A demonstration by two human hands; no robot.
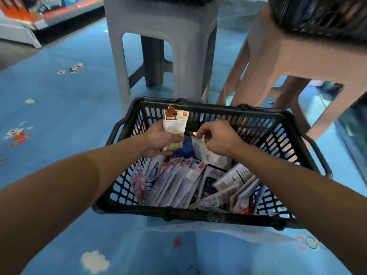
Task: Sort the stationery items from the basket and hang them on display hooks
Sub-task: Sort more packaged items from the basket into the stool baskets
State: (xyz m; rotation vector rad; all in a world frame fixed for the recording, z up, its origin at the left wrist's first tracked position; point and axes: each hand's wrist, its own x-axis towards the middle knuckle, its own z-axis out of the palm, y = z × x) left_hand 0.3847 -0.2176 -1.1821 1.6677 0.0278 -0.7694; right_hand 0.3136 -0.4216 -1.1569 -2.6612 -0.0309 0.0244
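Observation:
A black plastic shopping basket (208, 214) stands on the blue floor, full of several packaged stationery items (178, 185). Over its far half, my left hand (158, 138) grips a small stack of cream and brown eraser packets (174, 124), held upright. My right hand (216, 135) pinches the top corner of a white packet (200, 149) that leans down into the basket. The two hands are close together, a few centimetres apart. No display hooks are in view.
A grey plastic stool (158, 46) and a pink-beige stool (288, 62) stand just behind the basket. On the pink-beige stool sits another dark basket (321, 14). Store shelving (29, 18) runs along the far left. The floor is a blue patterned mat.

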